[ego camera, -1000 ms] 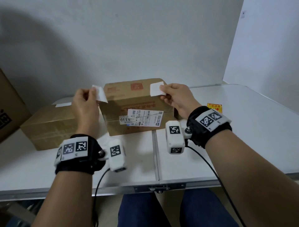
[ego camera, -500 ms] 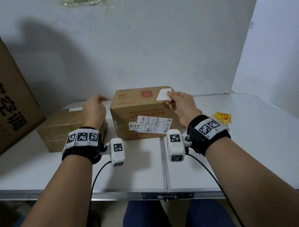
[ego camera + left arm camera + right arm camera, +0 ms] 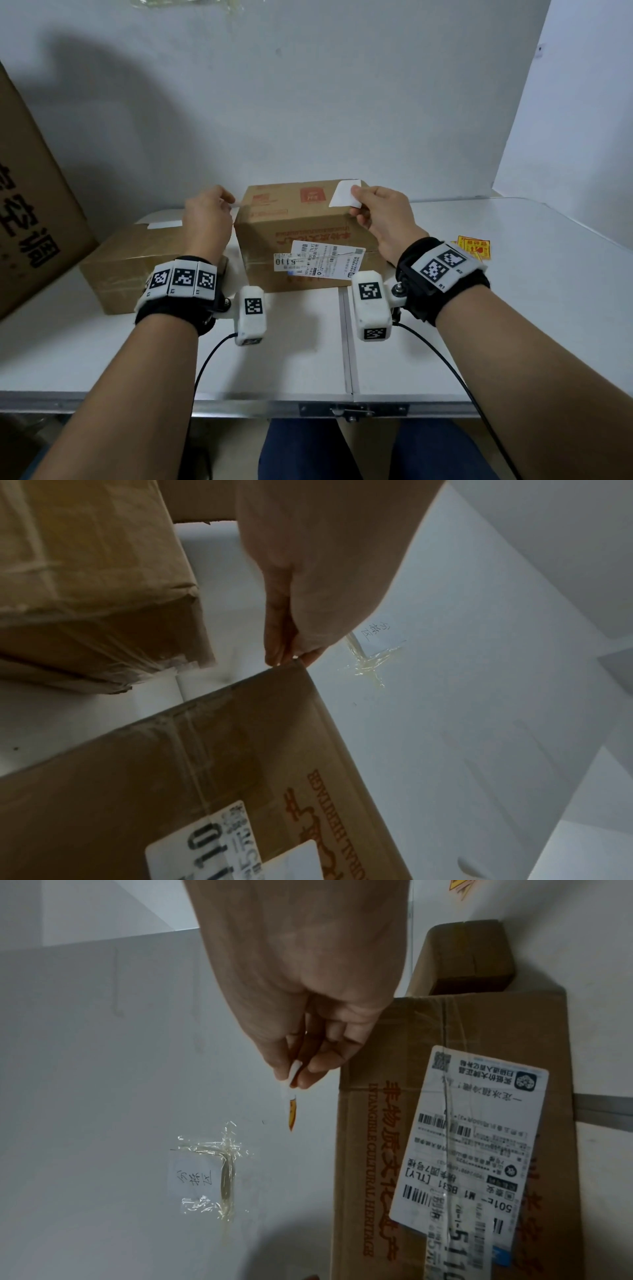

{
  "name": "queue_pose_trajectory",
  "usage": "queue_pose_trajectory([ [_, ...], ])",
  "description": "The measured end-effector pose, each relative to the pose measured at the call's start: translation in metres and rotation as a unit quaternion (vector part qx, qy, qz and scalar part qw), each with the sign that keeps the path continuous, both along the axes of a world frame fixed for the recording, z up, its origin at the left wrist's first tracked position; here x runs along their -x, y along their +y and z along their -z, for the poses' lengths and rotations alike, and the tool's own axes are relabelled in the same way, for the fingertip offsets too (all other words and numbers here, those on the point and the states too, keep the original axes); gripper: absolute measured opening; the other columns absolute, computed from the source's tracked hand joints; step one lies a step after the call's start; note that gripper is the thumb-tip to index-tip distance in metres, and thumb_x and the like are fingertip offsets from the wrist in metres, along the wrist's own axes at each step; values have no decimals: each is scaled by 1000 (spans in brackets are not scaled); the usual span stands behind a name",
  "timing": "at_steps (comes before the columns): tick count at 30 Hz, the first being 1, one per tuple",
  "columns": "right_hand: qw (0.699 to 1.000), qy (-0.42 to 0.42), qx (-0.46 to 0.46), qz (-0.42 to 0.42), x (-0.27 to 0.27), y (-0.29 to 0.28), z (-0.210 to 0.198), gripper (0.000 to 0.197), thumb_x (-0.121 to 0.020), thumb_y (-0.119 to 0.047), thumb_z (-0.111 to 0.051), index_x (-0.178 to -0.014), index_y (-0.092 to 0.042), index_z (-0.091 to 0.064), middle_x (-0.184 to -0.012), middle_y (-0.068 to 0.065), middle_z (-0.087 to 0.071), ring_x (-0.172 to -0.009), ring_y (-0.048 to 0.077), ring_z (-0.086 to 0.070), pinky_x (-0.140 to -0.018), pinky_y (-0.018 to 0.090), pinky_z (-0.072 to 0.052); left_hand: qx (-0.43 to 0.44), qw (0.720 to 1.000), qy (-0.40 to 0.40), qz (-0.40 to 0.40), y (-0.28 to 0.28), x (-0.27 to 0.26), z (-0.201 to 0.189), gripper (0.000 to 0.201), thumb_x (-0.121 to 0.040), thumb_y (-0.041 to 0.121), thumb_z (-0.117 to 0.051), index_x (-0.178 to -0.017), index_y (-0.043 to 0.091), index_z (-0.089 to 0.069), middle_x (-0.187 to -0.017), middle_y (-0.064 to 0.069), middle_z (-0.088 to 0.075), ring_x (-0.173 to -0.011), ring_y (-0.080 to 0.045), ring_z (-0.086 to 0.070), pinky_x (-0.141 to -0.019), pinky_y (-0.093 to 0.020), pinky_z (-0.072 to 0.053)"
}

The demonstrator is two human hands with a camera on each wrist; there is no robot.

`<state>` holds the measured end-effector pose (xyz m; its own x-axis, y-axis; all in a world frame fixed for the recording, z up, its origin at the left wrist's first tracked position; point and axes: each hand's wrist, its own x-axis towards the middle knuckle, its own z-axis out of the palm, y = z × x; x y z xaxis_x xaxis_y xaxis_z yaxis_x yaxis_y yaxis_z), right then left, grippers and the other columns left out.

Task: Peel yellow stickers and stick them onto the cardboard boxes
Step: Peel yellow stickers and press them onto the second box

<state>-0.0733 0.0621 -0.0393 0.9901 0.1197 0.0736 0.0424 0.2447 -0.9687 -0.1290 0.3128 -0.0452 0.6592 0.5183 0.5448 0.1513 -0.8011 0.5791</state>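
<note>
My right hand [image 3: 358, 202] pinches a sticker [image 3: 345, 194] above the top right of the middle cardboard box [image 3: 301, 229]. The sticker's white back faces the head camera; its yellow-orange face [image 3: 291, 1114] shows in the right wrist view below the pinching fingers [image 3: 284, 1069]. My left hand [image 3: 227, 205] is at the box's top left corner [image 3: 298, 666], fingertips [image 3: 277, 653] pressed together on a thin white sliver of paper [image 3: 238, 205]. A second, lower cardboard box [image 3: 137, 263] lies to the left. More yellow stickers [image 3: 474, 248] lie on the table at the right.
A big printed carton [image 3: 34, 212] leans at the far left. The middle box carries a white shipping label [image 3: 318, 262]. A white strip [image 3: 164, 224] lies on the lower box. The white folding table [image 3: 513, 308] ends at the wall; taped paper [image 3: 205, 1175] hangs on it.
My left hand has moved right, from over the lower box to the middle box's top left corner. The right hand stays over the box's top right, still pinching the sticker.
</note>
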Motion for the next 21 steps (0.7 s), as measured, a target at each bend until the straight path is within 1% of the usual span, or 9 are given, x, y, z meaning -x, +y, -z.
queue_pose_trajectory([
  [2,1000,-6,5,1,-1,0,1,13,-91,-18,-64,-81,-11,-64,-75,5,-63,-60,8,-56,-56,16,-48,-6,1000,-8,-5,-4,3,-2,26,-98,7,-41,-104,11,-66,-104,-12,-67,-92,-29,-62,-80,-41,-54],
  [4,1000,-15,20,3,-2,1,2,12,-91,-19,-64,-83,-11,-64,-75,4,-63,-59,7,-57,-58,17,-48,-21,1000,-20,0,-11,4,-7,26,-98,7,-42,-105,14,-67,-108,-10,-66,-91,-25,-60,-75,-35,-50],
  [6,998,-33,45,12,-3,2,2,11,-91,-20,-64,-84,-11,-65,-76,3,-64,-58,5,-58,-59,17,-48,-7,998,-37,45,-26,4,-16,25,-98,8,-45,-103,17,-67,-108,-3,-63,-92,-17,-57,-73,-27,-44],
  [7,997,-46,61,19,-4,2,1,12,-91,-20,-64,-82,-12,-65,-77,1,-64,-56,4,-59,-58,16,-48,28,994,-40,93,-35,4,-22,23,-97,9,-47,-101,19,-67,-105,2,-64,-91,-15,-59,-73,-26,-45],
  [10,987,-100,117,42,-4,3,-4,14,-90,-21,-65,-77,-16,-65,-79,-1,-67,-54,3,-61,-57,15,-50,202,945,8,256,-65,0,-36,15,-96,11,-55,-98,18,-68,-94,2,-72,-86,-11,-68,-74,-22,-54],
  [13,968,-170,172,66,-2,4,-12,11,-87,-23,-68,-79,-15,-66,-75,-2,-69,-61,11,-69,-66,24,-56,311,887,72,334,-87,-8,-44,14,-93,16,-61,-99,10,-72,-92,-4,-76,-85,-12,-71,-75,-19,-54],
  [15,948,-212,223,78,0,4,-15,10,-87,-27,-68,-81,-18,-67,-74,-6,-68,-64,10,-69,-72,28,-57,343,870,76,347,-93,-14,-44,16,-92,19,-63,-96,7,-73,-92,-7,-75,-89,-18,-70,-80,-25,-54],
  [17,926,-244,274,87,-1,5,-15,12,-86,-33,-67,-85,-21,-67,-77,-8,-67,-68,8,-67,-74,29,-57,359,865,70,342,-99,-14,-42,19,-93,21,-63,-95,6,-73,-95,-11,-75,-87,-18,-70,-84,-29,-55],
  [21,908,-257,325,69,-1,5,-17,15,-86,-40,-66,-91,-26,-63,-86,-9,-67,-77,9,-66,-74,27,-56,388,856,71,336,-111,-5,-41,26,-92,28,-63,-95,4,-74,-95,-12,-76,-96,-23,-71,-90,-32,-55],
])
